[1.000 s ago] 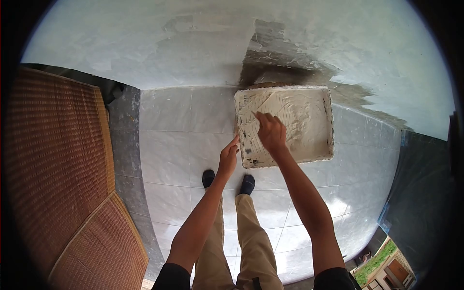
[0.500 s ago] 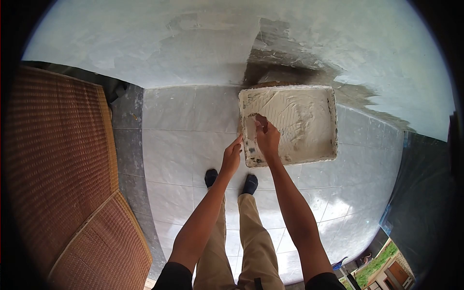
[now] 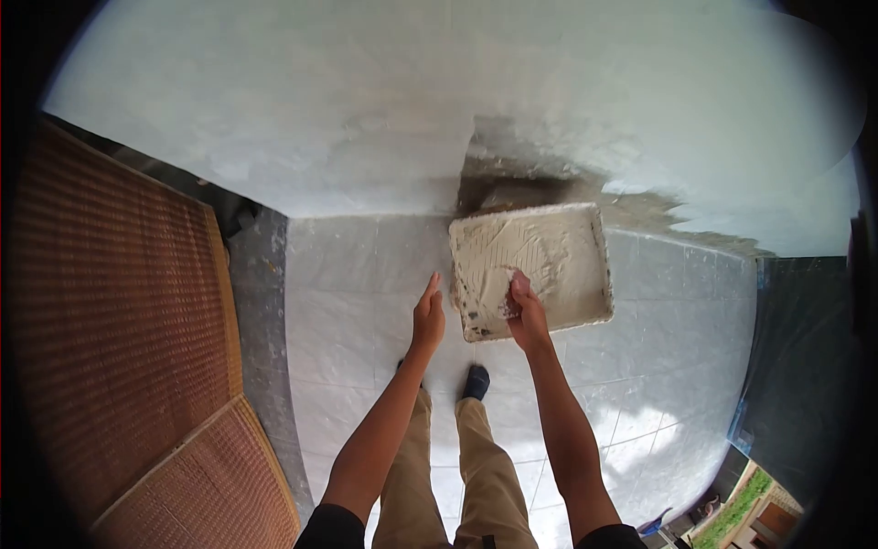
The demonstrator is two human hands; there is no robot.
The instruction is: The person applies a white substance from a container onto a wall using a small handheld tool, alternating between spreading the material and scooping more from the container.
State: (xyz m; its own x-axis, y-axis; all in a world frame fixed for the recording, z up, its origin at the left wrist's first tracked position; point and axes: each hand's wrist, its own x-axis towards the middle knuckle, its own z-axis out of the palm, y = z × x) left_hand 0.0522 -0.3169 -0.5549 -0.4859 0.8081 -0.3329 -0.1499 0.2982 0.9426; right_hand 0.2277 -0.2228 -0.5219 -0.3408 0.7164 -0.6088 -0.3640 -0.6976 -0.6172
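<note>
Right hand (image 3: 529, 320) clamped on a small spattered tool (image 3: 510, 306) over the paste-coated tray (image 3: 604, 265); left hand (image 3: 428, 322) left of the tray, finger outstretched, grip unclear. Behind the tray, patchy wall (image 3: 320, 137); around it, grey tiled floor (image 3: 329, 320); well left, woven matting (image 3: 137, 302).

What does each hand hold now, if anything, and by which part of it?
The right hand seems to grip a small, pale-smeared object; which part it grips cannot be told. The left hand holds nothing visible.
</note>
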